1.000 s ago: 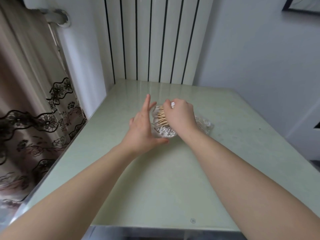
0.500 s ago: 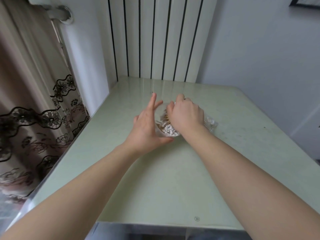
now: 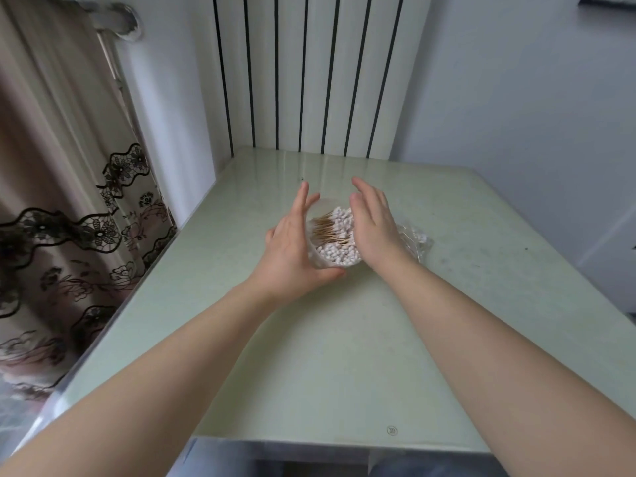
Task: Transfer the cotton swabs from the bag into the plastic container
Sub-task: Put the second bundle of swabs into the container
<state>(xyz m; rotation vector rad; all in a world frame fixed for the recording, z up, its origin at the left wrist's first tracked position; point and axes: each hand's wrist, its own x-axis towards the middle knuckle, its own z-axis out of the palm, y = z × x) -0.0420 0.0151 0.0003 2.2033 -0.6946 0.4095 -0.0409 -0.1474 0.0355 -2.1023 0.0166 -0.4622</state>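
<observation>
Clear round plastic container [image 3: 325, 206] of white-tipped, wooden-stemmed cotton swabs [image 3: 335, 235] sits between our left hand [image 3: 296, 249], flat against it, and straight-fingered right hand [image 3: 373, 228]; crinkly bag [image 3: 414, 239] beyond.

Bag [image 3: 414, 241] half hidden behind right hand [image 3: 373, 225].

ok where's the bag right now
In the head view the bag lies on the table, just beyond the right hand and to the right of the container.
</observation>
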